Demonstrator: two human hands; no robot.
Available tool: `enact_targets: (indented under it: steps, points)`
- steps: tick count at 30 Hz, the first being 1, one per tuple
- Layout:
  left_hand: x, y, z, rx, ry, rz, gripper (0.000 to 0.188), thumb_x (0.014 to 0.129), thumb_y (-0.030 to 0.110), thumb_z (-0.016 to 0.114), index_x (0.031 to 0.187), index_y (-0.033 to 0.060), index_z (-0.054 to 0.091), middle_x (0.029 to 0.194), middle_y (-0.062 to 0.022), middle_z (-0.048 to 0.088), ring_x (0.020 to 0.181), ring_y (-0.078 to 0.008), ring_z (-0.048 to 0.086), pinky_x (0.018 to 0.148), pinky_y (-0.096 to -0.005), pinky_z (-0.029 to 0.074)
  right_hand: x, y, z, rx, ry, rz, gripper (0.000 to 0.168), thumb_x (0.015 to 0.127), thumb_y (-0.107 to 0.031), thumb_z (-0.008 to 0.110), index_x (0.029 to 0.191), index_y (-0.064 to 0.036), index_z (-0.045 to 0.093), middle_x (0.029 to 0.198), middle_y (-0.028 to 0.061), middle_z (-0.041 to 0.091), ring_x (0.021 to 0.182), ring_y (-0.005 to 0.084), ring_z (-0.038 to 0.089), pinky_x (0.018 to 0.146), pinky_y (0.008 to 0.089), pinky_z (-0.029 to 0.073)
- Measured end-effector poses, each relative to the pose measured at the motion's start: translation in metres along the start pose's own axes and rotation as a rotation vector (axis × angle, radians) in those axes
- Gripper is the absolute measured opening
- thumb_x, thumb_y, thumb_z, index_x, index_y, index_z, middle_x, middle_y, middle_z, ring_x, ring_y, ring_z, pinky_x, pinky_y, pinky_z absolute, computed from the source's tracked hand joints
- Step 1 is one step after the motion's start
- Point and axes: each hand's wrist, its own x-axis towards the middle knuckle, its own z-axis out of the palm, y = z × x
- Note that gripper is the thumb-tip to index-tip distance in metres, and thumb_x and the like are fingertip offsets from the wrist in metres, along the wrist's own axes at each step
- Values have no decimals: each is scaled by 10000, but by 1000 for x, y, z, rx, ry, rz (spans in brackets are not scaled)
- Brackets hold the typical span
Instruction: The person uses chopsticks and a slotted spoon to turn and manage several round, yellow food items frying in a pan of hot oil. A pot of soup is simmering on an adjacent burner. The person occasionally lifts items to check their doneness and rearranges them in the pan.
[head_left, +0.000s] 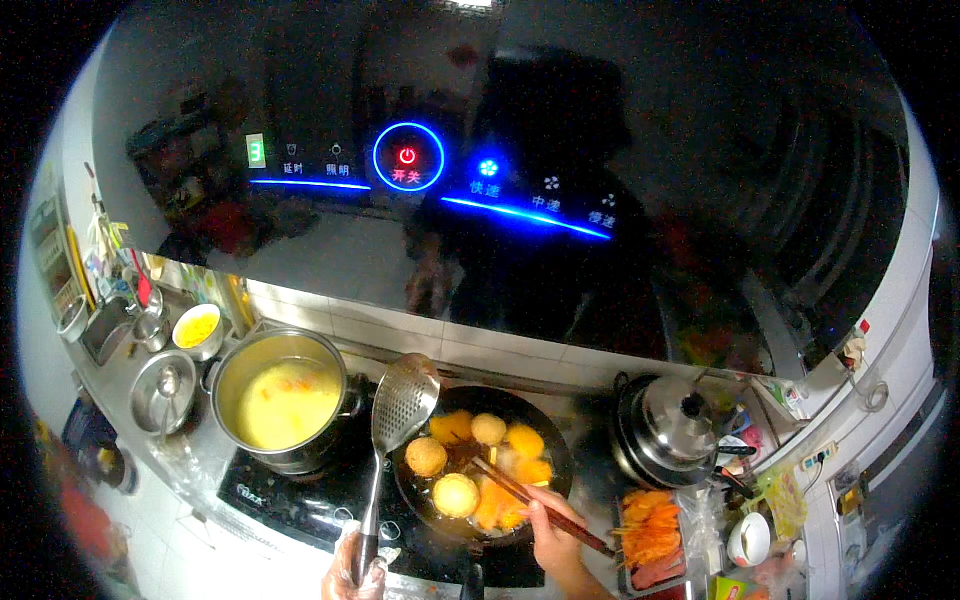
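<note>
My left hand (352, 566), in a clear plastic glove, is closed around the handle of a perforated metal skimmer (406, 401), its bowl raised at the left rim of a dark wok (559, 442). My right hand (553, 536) grips brown chopsticks (525, 495) whose tips reach in among the food in the wok. Round golden fried balls (455, 495) and orange pieces (495, 504) lie in the oil there. Whether the chopsticks pinch a piece is not clear.
Left of the wok stands a steel pot (279, 442) of yellow soup, beside a metal bowl (141, 394) and a white bowl (214, 341). At right are a lidded pot (679, 420) and a tray (622, 577) of skewers. A black range hood panel (337, 247) hangs above.
</note>
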Motion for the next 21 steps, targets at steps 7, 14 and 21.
enact_targets:
  steps: [7, 14, 21]
  points:
    - [0, 1, 3, -40, 11, 23, 582, 902, 96, 542, 1415, 62, 269, 1370, -53, 401, 707, -26, 442, 557, -155, 383, 4, 7, 18, 263, -122, 238, 237, 917, -112, 522, 1067, 63, 576, 1043, 149, 625, 782, 198, 649, 729, 295, 535]
    - [2, -1, 2, -26, 12, 31, 567, 905, 70, 523, 1411, 41, 269, 1404, -57, 357, 804, -38, 458, 600, -153, 390, 6, -15, -44, 78, 177, 404, 234, 916, -127, 492, 1063, 41, 562, 1002, 145, 626, 783, 200, 645, 679, 301, 543]
    - [6, -7, 4, -49, -20, 11, 585, 903, 66, 522, 1420, 53, 249, 1384, -60, 381, 684, -28, 419, 556, -156, 372, -2, -2, -59, 220, 144, 165, 163, 897, -28, 492, 1012, 61, 565, 1047, 187, 601, 881, 243, 637, 794, 329, 542]
